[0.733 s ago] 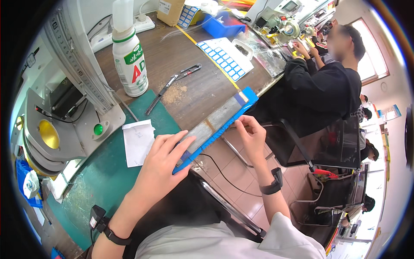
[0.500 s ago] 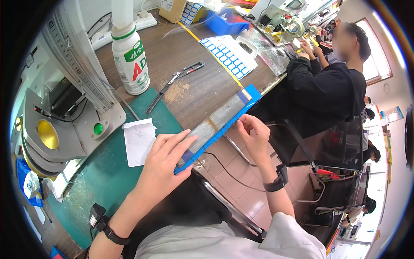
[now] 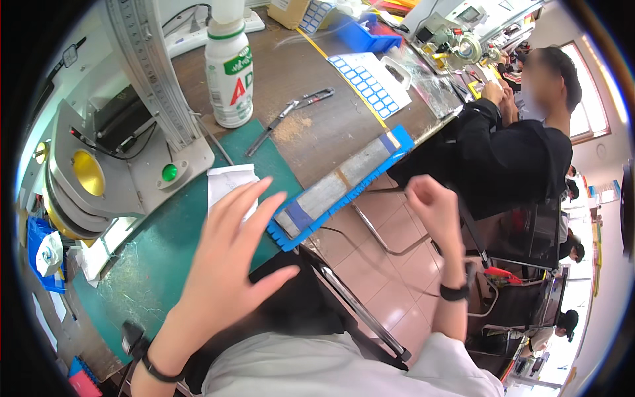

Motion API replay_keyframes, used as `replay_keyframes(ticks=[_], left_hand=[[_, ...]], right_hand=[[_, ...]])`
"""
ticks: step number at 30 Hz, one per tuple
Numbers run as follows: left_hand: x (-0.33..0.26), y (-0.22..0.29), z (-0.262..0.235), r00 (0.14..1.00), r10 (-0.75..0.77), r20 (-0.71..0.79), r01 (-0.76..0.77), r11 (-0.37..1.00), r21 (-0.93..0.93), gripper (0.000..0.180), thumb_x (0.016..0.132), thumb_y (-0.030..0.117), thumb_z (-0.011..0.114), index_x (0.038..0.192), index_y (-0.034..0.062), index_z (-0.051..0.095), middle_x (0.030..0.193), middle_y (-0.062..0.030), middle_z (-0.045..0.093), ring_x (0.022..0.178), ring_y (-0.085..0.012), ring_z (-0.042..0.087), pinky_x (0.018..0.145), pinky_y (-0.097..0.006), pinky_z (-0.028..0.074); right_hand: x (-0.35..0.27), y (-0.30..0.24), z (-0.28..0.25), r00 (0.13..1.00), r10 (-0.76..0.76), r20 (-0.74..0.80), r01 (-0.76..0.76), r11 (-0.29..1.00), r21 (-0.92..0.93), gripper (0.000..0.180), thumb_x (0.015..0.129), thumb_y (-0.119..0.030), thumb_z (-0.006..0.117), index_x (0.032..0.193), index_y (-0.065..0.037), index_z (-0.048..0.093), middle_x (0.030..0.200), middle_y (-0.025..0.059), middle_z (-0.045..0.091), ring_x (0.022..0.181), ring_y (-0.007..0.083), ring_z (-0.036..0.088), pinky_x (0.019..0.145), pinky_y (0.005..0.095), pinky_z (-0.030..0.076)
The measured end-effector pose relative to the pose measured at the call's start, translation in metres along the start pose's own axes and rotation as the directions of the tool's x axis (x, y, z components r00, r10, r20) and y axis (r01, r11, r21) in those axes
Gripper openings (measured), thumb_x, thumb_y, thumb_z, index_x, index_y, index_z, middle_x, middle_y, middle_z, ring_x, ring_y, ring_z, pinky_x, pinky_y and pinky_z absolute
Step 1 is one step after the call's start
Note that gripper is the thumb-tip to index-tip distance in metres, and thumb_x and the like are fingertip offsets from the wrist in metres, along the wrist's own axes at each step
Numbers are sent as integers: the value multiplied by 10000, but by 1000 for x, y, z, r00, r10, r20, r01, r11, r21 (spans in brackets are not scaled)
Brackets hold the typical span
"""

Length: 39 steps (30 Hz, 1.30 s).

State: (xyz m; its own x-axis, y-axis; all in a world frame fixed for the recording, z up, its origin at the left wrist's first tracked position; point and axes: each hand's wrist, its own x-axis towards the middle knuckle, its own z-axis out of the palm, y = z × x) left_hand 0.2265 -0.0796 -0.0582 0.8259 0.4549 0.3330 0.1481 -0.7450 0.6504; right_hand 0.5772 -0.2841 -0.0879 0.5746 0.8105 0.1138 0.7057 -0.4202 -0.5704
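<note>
A long grey metal bar [image 3: 325,192] with dark blue bands at its ends lies on a bright blue strip [image 3: 360,192] with a toothed edge, along the bench's front edge. My left hand [image 3: 221,264], fingers spread and holding nothing, hovers over the green mat [image 3: 159,245] just left of the bar's near end. To the right of the strip, past the bench edge, my right hand [image 3: 434,208] is raised with its fingers curled together. Whatever those fingers hold, if anything, is too small to make out. A white sheet of paper [image 3: 221,182] lies partly behind my left hand.
A cutter knife [image 3: 289,120] lies beside brown crumbs [image 3: 294,129]. Behind it stands a white bottle [image 3: 225,99]. A metal stand [image 3: 155,86] with a green button rises at left. A blue bin [image 3: 367,34] sits far back. A co-worker in black [image 3: 519,159] sits at right.
My left hand has lifted off the bar and spread its fingers. My right hand has moved right, away from the blue strip. The bar stays on the strip.
</note>
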Motion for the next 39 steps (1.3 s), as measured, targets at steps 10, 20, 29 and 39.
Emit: replay_keyframes(ticks=[10,20,29,39], left_hand=[[-104,8,-97,982,-50,-182,44,998,-39,486,764,162,885,1202,13,736,1355,-227,658,1184,-387,673,957,-463,565],[-143,15,-114,777,-427,-462,-16,721,-693,286,902,-65,774,1187,-60,747,1335,-190,639,1161,-259,701,978,-369,620],[-169,-9,-132,805,-499,-321,-26,511,-859,254,934,-133,733,1174,-55,756,1271,-139,658,1125,-207,718,959,-331,652],[-173,-20,-110,740,-650,-174,-198,37,-980,103,994,-18,716,1028,67,765,1202,-54,662,1183,-211,699,886,-306,673]], right_hand=[[-26,-205,-97,156,-985,70,-168,43,985,129,957,-37,732,867,55,722,785,94,686,652,224,666,587,350,554],[-75,-350,133,755,-626,196,121,427,896,108,1059,4,613,1163,-14,590,1064,60,649,967,120,619,855,295,501],[-68,-370,142,804,-457,381,-41,597,801,42,944,-33,806,985,-35,803,930,-2,803,820,49,630,725,232,442],[-63,-366,138,881,-458,118,107,436,894,70,1122,-90,558,1168,-36,558,1120,84,657,942,103,560,877,259,466]])
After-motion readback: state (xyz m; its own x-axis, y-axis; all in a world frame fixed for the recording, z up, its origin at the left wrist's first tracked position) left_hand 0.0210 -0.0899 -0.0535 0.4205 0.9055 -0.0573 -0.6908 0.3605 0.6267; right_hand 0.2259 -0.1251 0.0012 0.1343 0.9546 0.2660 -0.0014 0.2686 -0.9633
